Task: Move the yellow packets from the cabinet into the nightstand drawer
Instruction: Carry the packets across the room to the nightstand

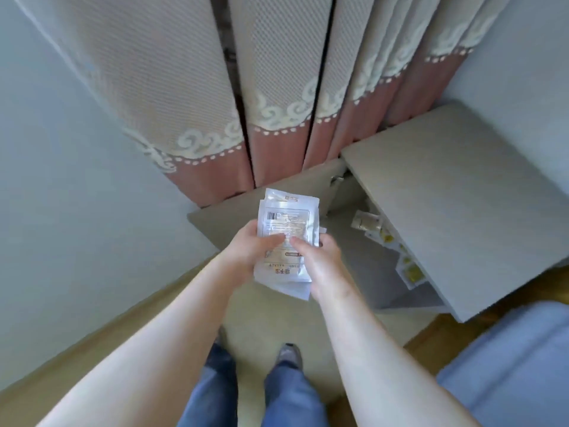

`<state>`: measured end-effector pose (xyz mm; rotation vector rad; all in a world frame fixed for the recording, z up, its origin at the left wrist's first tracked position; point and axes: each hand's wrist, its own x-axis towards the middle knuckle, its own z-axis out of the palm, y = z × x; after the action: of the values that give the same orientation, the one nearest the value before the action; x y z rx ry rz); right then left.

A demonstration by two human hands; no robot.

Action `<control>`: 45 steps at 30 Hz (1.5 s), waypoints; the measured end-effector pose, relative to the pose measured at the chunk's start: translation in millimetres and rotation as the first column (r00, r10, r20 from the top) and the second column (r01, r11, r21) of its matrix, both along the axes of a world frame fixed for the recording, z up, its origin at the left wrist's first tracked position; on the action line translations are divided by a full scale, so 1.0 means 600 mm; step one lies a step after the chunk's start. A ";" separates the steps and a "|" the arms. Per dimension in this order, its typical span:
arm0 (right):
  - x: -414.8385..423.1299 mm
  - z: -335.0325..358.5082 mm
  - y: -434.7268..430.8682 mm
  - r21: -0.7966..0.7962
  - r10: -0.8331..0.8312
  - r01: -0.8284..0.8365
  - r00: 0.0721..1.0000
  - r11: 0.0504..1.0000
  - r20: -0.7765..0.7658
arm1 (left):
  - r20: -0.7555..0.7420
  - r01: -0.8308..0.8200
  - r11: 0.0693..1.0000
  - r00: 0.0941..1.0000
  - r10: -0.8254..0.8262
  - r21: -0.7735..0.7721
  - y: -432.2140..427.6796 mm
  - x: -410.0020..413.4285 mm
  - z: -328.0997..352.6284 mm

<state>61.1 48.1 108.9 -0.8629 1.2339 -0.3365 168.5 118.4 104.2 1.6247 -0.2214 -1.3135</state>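
Both hands hold one stack of packets (284, 224) in the middle of the view, above the floor. The left hand (244, 252) grips the stack's 9 o'clock edge, with its thumb laid across the top face and the other fingers curled below. The right hand (323, 266) grips the 3 o'clock edge in the same way. The two thumb tips almost meet on the printed face. The top packet shows a silver-white side with a barcode and small text, and I cannot tell how many packets are in the stack.

From the hands toward 3 o'clock stands the grey cabinet (455, 192), with its door (308, 186) swung open toward 10 o'clock. Inside it, more yellow packets (412, 272) lie in a row on the shelf. A curtain (184, 87) hangs at 12 o'clock, legs in blue jeans (212, 392) show at 6 o'clock, and a blue padded surface (511, 368) lies at 5 o'clock.
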 end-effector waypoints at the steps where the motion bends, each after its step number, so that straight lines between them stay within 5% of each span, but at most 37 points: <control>1: 0.014 0.023 0.015 -0.012 0.043 -0.042 0.999 0.999 0.016 | 0.019 -0.057 0.998 0.998 0.057 0.001 0.021 0.010 0.026; 10: 0.179 0.164 0.235 -0.063 0.405 -0.400 0.902 0.914 0.146 | 0.160 -0.469 0.882 0.868 0.470 -0.047 0.290 0.115 0.186; 22: 0.341 0.267 0.729 -0.173 0.819 -0.809 0.514 0.562 0.254 | 0.224 -0.874 0.448 0.406 0.886 -0.187 0.815 0.166 0.292; 32: 0.379 0.257 1.075 -0.203 0.967 -0.964 0.125 0.171 0.220 | 0.219 -0.987 0.060 0.026 0.975 -0.151 1.146 0.125 0.281; 45: 0.565 0.242 1.507 -0.249 0.935 -0.934 -0.304 -0.256 0.180 | 0.229 -0.926 -0.342 -0.372 0.900 -0.158 1.531 0.234 0.259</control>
<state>400.2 952.0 254.3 -1.4879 -0.2108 0.9544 308.8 1037.1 259.3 1.2274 1.0340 0.4212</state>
